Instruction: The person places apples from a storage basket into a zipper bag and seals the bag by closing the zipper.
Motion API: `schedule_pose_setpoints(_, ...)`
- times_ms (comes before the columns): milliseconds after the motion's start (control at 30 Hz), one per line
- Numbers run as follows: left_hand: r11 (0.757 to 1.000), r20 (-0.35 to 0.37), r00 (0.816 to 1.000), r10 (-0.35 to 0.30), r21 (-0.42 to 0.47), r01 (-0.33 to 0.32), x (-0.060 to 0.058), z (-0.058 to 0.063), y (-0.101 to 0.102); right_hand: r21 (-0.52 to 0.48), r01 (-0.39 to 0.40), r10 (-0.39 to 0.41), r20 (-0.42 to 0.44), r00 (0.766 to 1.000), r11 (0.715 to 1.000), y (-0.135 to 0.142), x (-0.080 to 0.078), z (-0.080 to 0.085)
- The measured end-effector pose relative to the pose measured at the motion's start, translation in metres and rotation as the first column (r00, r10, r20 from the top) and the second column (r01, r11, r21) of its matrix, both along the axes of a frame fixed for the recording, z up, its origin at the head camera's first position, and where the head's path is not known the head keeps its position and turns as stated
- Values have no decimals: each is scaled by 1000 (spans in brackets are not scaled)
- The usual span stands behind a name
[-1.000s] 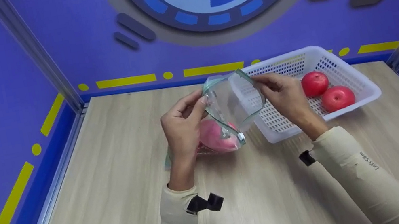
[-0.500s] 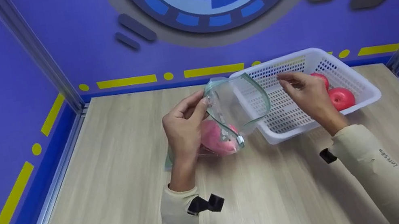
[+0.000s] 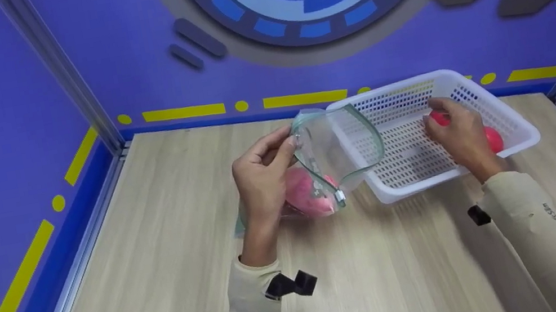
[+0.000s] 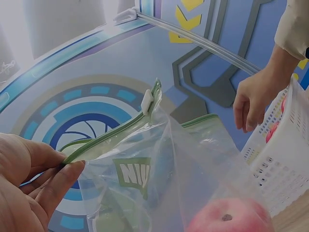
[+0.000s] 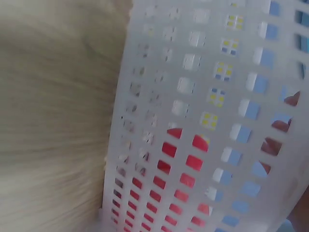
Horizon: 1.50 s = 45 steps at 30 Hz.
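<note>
My left hand (image 3: 262,181) pinches the green-edged mouth of a clear zip bag (image 3: 336,145) between thumb and fingers. The mouth gapes toward the basket, and a white slider (image 4: 147,102) sits on the zip edge. Inside the bag lies a pinkish-red apple (image 4: 229,216). My right hand (image 3: 463,137) reaches over the white basket (image 3: 432,184), its fingers and thumb bent downward and apart. Just beneath it is a red apple (image 3: 441,118), mostly hidden by the hand. Another red apple (image 3: 493,139) shows beside the wrist. Contact with either fruit cannot be made out.
The perforated basket stands toward the back right of the wood-grain table (image 3: 168,244). Blue printed panels (image 3: 150,47) rise behind and at both sides, joined by metal posts (image 3: 70,78). The basket's side wall (image 5: 193,72) fills much of the right wrist view.
My right hand has let go of the bag's edge and moved right, over the apples in the basket. My left hand keeps its hold, and the bag mouth stays apart.
</note>
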<state>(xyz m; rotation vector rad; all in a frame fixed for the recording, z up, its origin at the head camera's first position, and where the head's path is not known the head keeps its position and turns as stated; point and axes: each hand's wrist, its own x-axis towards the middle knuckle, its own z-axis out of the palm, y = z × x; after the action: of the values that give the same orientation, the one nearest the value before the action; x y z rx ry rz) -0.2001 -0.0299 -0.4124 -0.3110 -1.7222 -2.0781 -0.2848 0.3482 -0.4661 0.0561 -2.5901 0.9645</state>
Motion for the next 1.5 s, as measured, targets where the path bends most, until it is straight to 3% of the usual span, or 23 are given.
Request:
schedule_pose_setpoints(300, 1000, 1, 1000, -10, 3, 10, 1, 0, 0, 108, 83, -101, 177, 979, 991, 24, -8, 0)
schedule_pose_setpoints(633, 1000, 10, 1000, -8, 4, 8, 0, 0, 0, 106, 109, -140, 356, 924, 988, 43, -18, 2)
schedule_pose_setpoints(933, 1000, 13, 1000, 6, 6, -6, 0, 0, 0, 163, 40, -101, 386, 917, 986, 52, -27, -4)
schedule_pose_setpoints(1133, 1000, 8, 1000, 5, 5, -5, -1, 1, 0, 188, 3, -88, 443, 892, 982, 55, -32, -5)
schedule_pose_setpoints(1367, 1000, -16, 1000, 10, -4, -10, 0, 0, -1, 229, -44, -46, 376, 926, 972, 57, -33, -8)
schedule_pose_setpoints(1500, 1000, -14, 1000, 14, -17, -14, 1, 0, -1, 218, -53, -35, 382, 923, 975, 56, -33, -9)
